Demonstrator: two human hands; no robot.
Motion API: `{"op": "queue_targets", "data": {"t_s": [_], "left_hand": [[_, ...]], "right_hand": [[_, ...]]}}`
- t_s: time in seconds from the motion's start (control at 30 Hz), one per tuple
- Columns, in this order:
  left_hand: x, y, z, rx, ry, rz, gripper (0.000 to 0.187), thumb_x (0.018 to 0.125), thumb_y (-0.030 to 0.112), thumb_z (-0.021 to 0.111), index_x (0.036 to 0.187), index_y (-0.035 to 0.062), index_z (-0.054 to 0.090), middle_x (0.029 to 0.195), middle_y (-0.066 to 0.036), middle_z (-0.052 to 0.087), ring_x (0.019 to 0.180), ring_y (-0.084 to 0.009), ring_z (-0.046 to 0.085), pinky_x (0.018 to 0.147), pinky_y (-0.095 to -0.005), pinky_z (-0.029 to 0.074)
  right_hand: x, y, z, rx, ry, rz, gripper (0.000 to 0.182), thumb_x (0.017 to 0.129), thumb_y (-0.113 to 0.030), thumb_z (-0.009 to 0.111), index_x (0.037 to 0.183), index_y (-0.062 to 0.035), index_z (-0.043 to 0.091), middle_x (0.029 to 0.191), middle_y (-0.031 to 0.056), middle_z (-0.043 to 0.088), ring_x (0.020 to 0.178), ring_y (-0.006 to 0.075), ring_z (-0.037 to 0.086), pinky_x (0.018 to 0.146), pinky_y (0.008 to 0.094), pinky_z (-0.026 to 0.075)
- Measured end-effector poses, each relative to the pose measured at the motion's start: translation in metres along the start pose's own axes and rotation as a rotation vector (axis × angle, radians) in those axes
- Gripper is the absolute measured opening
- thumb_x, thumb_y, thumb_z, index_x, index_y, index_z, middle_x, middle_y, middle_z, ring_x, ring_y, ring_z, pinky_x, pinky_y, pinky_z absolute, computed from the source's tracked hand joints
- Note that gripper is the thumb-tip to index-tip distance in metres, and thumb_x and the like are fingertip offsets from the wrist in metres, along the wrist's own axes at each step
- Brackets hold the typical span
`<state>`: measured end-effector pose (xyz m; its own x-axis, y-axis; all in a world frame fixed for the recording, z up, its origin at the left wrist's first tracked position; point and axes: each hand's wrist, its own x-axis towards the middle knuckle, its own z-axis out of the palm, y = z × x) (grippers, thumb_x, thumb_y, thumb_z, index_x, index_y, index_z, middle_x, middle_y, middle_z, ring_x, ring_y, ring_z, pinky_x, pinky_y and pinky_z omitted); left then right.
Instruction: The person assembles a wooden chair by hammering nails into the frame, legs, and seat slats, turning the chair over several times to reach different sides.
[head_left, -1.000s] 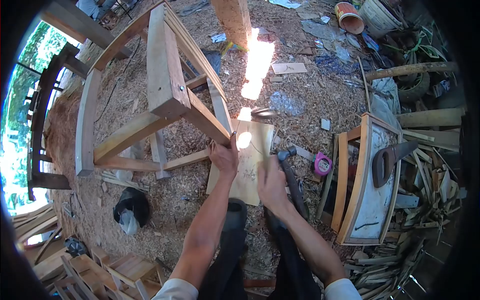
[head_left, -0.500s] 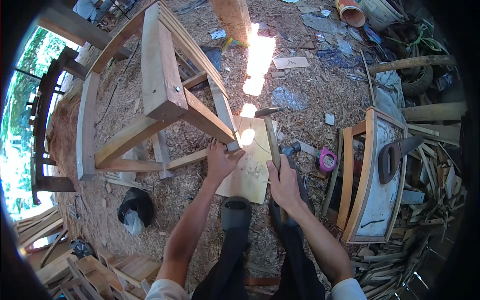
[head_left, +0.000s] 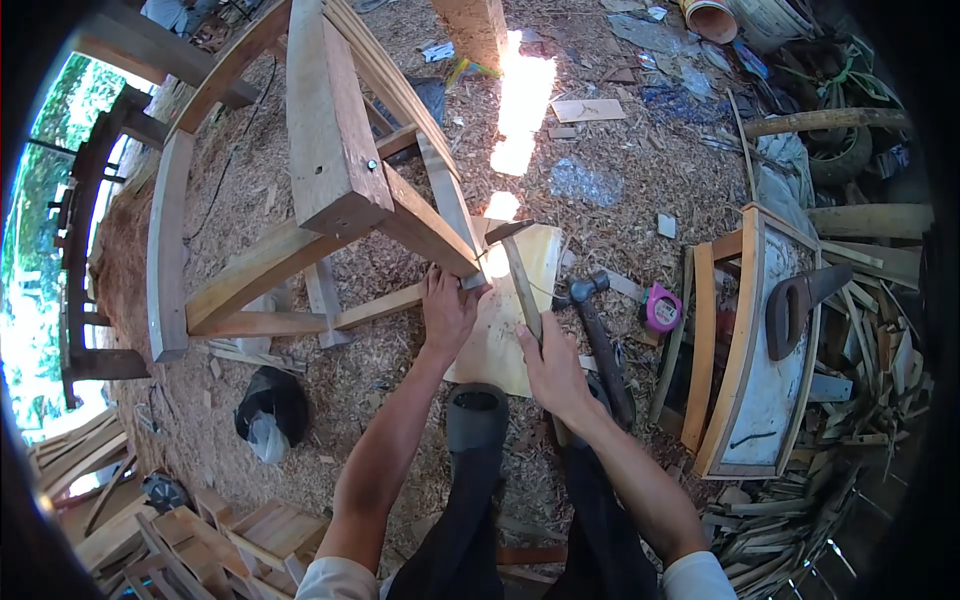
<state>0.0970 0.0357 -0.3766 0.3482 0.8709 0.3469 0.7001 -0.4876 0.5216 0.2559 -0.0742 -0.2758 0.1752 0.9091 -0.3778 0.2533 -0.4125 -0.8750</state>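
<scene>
My right hand (head_left: 556, 372) is wrapped around the wooden handle of a hammer (head_left: 523, 285). The hammer's head is just right of a corner joint on a wooden chair frame (head_left: 430, 225), which lies tipped over on the ground. At that corner my left hand (head_left: 450, 310) grips the frame, with its fingertips hidden behind the wood. A thin dark nail-like piece shows near the joint, too small to make out surely. Under the corner lies a pale wooden board (head_left: 500, 350). Another hammer (head_left: 600, 335) rests on the ground to the right of my right hand.
A pink tape measure (head_left: 661, 309) lies to the right. Beyond it a handsaw (head_left: 790, 315) rests on a framed panel (head_left: 765, 400). A black bag (head_left: 272, 410) sits at left. Wood scraps (head_left: 770, 540) are piled at lower right, and shavings cover the ground. Another person (head_left: 175, 14) is partly visible at top left.
My right hand has swung the hammer leftward, bringing its head closer to the frame's corner. My left hand stays on the frame. The view has shifted slightly.
</scene>
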Motion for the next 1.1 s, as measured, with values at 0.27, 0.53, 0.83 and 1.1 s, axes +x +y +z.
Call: {"op": "queue_targets", "data": {"t_s": [0.27,0.53,0.83,1.1], "left_hand": [[-0.002,-0.005,0.003,0.033,-0.001,0.014,0.041,0.079,0.026,0.071,0.107,0.0001,0.055,0.102,-0.018,0.060,0.104,-0.0383,0.050,0.092,-0.0505,0.034],[-0.002,-0.008,0.004,0.082,-0.012,0.022,0.044,0.081,0.033,0.069,0.107,0.0004,0.055,0.103,-0.019,0.059,0.107,-0.0390,0.050,0.094,-0.0516,0.034],[-0.004,-0.012,0.007,0.124,-0.034,0.031,0.049,0.081,0.037,0.069,0.108,-0.0009,0.053,0.105,-0.021,0.058,0.109,-0.0398,0.049,0.094,-0.0519,0.034],[-0.006,-0.017,0.014,0.161,-0.001,0.031,0.048,0.081,0.037,0.068,0.107,-0.0014,0.054,0.106,-0.021,0.058,0.110,-0.0410,0.049,0.096,-0.0530,0.034]], "right_hand": [[-0.002,0.015,0.002,0.007,0.007,-0.019,0.031,0.098,-0.029,0.044,0.098,0.0018,0.042,0.067,0.0312,0.055,0.072,0.0521,0.057,0.060,0.0545,0.040],[-0.006,-0.006,-0.011,0.002,-0.059,-0.011,0.028,0.098,-0.026,0.045,0.099,0.0019,0.042,0.067,0.0307,0.055,0.071,0.0508,0.057,0.060,0.0535,0.040],[-0.005,0.007,-0.003,0.009,0.002,-0.058,0.028,0.098,-0.027,0.045,0.097,0.0014,0.040,0.063,0.0297,0.053,0.065,0.0507,0.056,0.056,0.0521,0.039],[-0.004,0.004,-0.013,-0.006,-0.001,-0.057,0.030,0.099,-0.028,0.044,0.099,0.0014,0.041,0.062,0.0276,0.053,0.065,0.0502,0.056,0.056,0.0506,0.041]]}}
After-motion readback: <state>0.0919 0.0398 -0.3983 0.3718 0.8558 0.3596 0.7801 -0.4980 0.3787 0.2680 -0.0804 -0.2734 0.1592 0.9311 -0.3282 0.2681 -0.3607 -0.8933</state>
